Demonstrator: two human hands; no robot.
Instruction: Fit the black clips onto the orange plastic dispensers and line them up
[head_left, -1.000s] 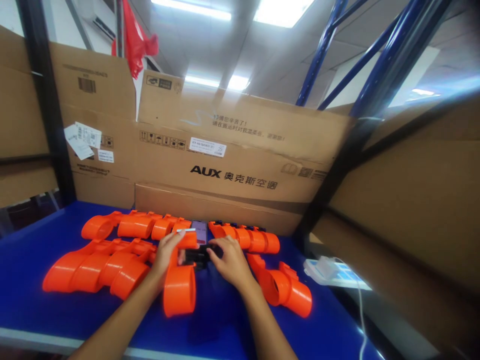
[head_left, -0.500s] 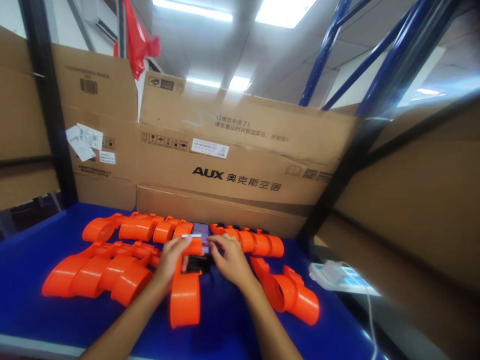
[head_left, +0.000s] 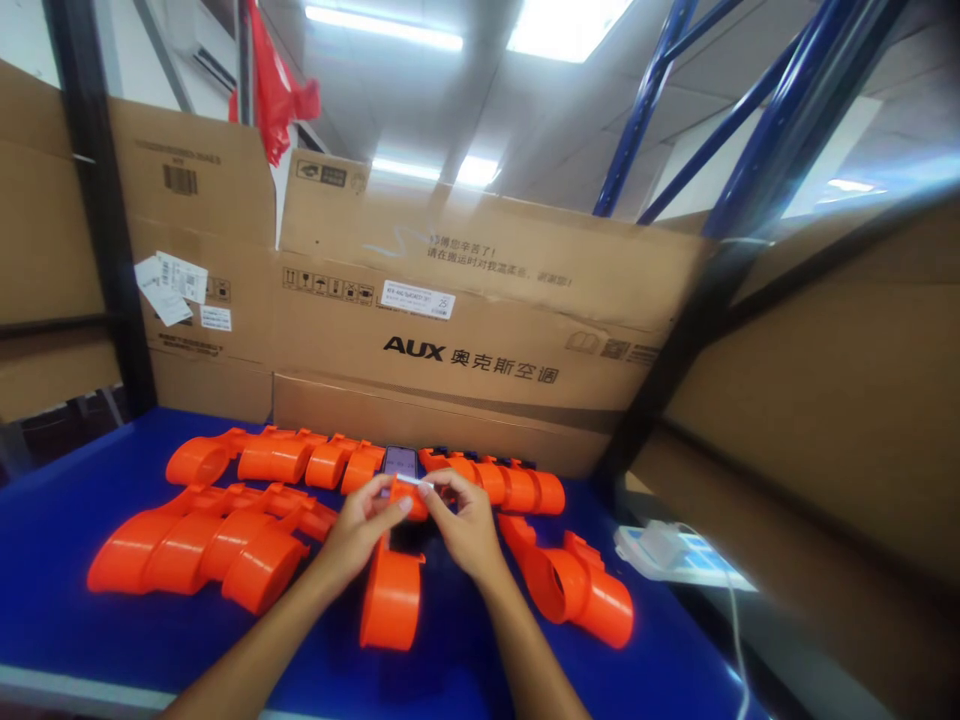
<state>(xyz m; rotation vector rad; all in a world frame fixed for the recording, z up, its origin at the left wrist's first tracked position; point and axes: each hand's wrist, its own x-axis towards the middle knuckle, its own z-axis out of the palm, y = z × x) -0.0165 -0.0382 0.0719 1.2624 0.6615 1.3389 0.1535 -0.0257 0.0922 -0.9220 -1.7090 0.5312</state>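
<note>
On the blue table [head_left: 60,560], at far left, a cluster of orange duct-shaped parts [head_left: 202,545] lies in a tight group, with a second row of orange parts [head_left: 277,458] behind it along the cardboard boxes [head_left: 450,340]. Toward the centre, the left hand [head_left: 358,530] grips the narrow upper end of an orange part [head_left: 392,590], thumb and fingers closed on it; the part's wide round end rests on the table near the front edge. A small white strip [head_left: 414,482] sits at the top of the gripped end, under both sets of fingertips. A phone [head_left: 400,461] stands just behind the hands. The right hand [head_left: 466,525] closes on the same narrow end from the other side. Right of it, another orange part [head_left: 577,585] lies apart, with a further row [head_left: 510,482] behind. At far right, a white power strip [head_left: 660,548] rests at the table edge.
</note>
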